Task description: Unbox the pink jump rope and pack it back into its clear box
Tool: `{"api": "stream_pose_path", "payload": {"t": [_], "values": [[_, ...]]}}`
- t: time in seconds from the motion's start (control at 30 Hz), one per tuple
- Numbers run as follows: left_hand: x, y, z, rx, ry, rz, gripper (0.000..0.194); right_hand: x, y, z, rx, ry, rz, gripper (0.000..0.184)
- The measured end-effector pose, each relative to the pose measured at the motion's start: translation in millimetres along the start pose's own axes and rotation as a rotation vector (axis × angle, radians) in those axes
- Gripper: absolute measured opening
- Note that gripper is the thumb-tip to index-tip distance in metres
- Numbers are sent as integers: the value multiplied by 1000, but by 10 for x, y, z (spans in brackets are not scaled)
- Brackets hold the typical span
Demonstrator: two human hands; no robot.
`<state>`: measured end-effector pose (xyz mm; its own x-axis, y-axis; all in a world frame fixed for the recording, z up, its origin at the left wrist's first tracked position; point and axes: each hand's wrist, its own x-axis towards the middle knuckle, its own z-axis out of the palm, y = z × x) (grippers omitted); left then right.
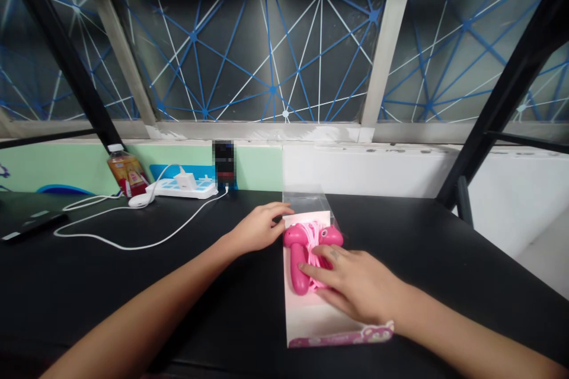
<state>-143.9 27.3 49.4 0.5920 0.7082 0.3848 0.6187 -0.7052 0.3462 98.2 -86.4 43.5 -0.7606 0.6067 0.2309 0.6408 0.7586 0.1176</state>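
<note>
The left hand [258, 228], fingers together and loosely extended, touches a clear plastic box [306, 204] without gripping. Inside lies a pink jump rope [296, 249], under the spread, open fingers of the right hand [355, 284]. A white power strip [182, 188] and juice bottle [127, 172] stand beyond on the black table [133, 284].

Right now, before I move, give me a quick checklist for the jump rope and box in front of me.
Right hand on rope: ok, resting over the coils and a handle.
Left hand at box: cannot tell, fingertips reach its left edge but contact is unclear.
Box flat on table: ok.
Clear plastic cover: cannot tell whether it is open or closed.
White cable away from box: ok, it lies off to the left, apart.
</note>
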Motion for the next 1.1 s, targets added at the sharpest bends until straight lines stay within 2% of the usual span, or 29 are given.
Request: {"api": "stream_pose_path", "payload": {"t": [0.1,0.23,0.4,0.53,0.63,0.73,0.8,0.9,1.1], "values": [[5,-13,23,-17,32,-10,31,-13,-57,-33,-23,0,-7,41],[-8,31,28,2,31,23,30,-6,-88,-21,-28,34,64,38],[-64,209,6,16,-3,96,35,70,55,99,-176,96,102,38],[-92,306,-23,23,-36,154,35,106,126,100,-286,189,87,33],[-98,313,-34,28,-33,145,35,53,44,30,-149,226,-23,24],[-106,292,-18,49,-33,110,39,-55,-97,-49,155,119,-222,38],[-110,272,2,72,-30,77,42,-117,-168,-89,262,23,-270,45],[-107,244,22,67,-35,70,43,-151,-200,-114,324,-49,-186,46],[-95,272,27,19,-45,117,37,-80,-131,-35,292,-41,46,39]]}}
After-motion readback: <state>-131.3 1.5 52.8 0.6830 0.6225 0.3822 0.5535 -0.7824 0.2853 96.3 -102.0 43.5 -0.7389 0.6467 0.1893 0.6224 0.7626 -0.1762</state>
